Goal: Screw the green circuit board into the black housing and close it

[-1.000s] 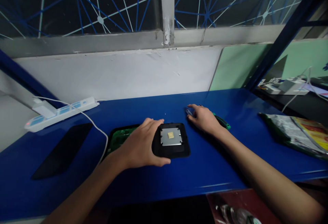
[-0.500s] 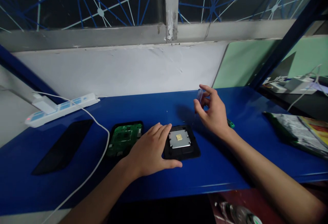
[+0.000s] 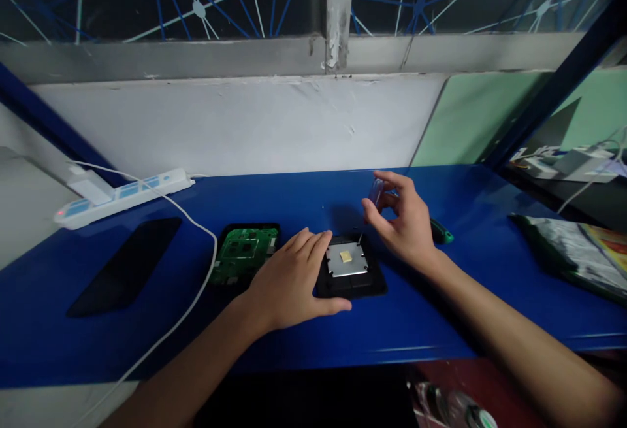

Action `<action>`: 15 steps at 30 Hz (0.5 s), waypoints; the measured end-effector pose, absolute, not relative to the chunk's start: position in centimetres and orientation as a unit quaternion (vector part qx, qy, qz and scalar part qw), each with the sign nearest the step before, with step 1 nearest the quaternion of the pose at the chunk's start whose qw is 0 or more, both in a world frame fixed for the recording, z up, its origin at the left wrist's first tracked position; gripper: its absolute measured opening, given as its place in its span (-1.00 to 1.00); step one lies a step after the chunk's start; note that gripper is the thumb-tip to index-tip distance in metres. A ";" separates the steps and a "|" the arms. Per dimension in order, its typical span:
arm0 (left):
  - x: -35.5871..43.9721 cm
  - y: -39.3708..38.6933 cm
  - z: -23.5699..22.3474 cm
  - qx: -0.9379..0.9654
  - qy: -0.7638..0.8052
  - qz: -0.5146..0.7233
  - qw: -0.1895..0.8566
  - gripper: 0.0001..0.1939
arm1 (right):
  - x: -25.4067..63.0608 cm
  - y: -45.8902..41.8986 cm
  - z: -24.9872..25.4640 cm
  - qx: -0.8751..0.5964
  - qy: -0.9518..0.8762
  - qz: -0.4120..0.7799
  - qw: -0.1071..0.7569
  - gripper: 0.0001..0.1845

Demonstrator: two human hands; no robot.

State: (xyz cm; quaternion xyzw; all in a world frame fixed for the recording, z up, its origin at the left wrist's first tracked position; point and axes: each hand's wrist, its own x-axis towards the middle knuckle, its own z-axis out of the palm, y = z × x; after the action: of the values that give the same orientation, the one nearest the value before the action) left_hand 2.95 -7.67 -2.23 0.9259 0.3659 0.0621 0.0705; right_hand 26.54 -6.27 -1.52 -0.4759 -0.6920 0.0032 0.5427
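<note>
My right hand (image 3: 404, 222) pinches the translucent handle of a screwdriver (image 3: 376, 191) between thumb and fingers. Its thin shaft slants down, and the tip is at the upper right corner of a silver metal plate (image 3: 347, 266). A small yellowish square pad sits in the middle of that plate. The plate lies in a black casing half (image 3: 375, 281). My left hand (image 3: 291, 281) braces this casing, fingers on its left edge and thumb stretched along the front. Left of that hand, a green circuit board (image 3: 240, 251) rests in another black shell, partly covered by my hand.
A white power strip (image 3: 127, 199) and a black flat panel (image 3: 127, 264) lie on the left. A white cable (image 3: 196, 297) runs across the blue table (image 3: 416, 330). Behind my right wrist is a green-handled tool (image 3: 442, 232). A foil bag (image 3: 568, 251) lies far right.
My right hand has come down and slightly left, bringing the screwdriver tip to the plate's upper right corner. My left hand stays at the casing. The view has shifted slightly.
</note>
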 end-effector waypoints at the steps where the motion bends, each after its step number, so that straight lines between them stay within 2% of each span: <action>1: 3.0 -7.7 -2.2 0.926 0.366 0.062 0.070 0.15 | 26.6 -6.2 -1.5 -0.476 -0.694 0.004 0.540 -0.55; 8: 3.0 -7.8 -1.9 0.927 0.363 0.062 0.064 0.16 | 26.6 -6.6 -1.1 -0.480 -0.702 0.021 0.526 -0.53; 15: 3.0 -7.7 -2.3 0.931 0.351 0.085 0.051 0.14 | 26.6 -7.0 -0.9 -0.440 -0.704 0.030 0.557 -0.59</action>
State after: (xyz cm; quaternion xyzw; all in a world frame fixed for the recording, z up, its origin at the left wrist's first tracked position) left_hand 2.99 -7.67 -2.33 0.9310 0.3512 0.0851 0.0506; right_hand 26.63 -7.01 -0.95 -0.4397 -0.7037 0.0304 0.5573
